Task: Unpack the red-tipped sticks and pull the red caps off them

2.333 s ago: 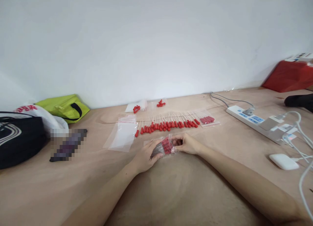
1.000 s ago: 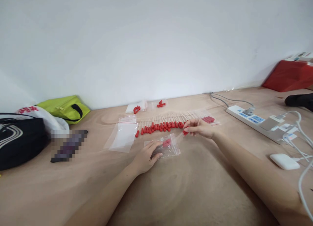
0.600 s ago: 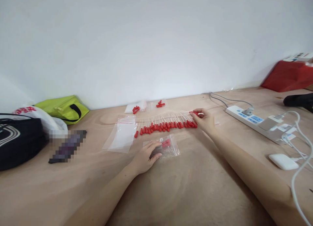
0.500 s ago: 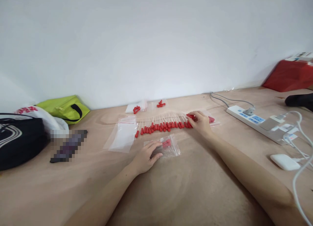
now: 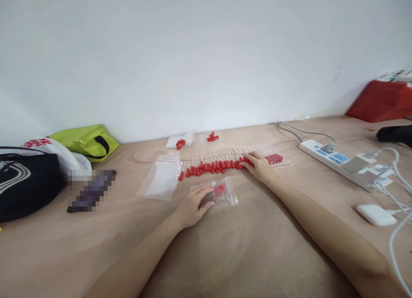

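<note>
A fanned row of thin pale sticks with red bulb-shaped ends lies across the table, red ends toward me. My right hand is over the row's right end, thumb and fingertips closed around red ends there; how many it grips is hidden. Nearer to me, my left hand holds the edge of a clear plastic zip bag between curved fingers and thumb. A few red ends show inside that bag. A filled bag of red-ended sticks lies just beyond my right hand.
Flat zip bags are stacked left of the row. Two small red-filled bags lie near the wall. A power strip with cables and a white charger sit right; a black bag and green pouch sit left.
My right hand has moved slightly left and down onto the row's end, uncovering more of the filled bag behind it. My left hand stays at the zip bag.
</note>
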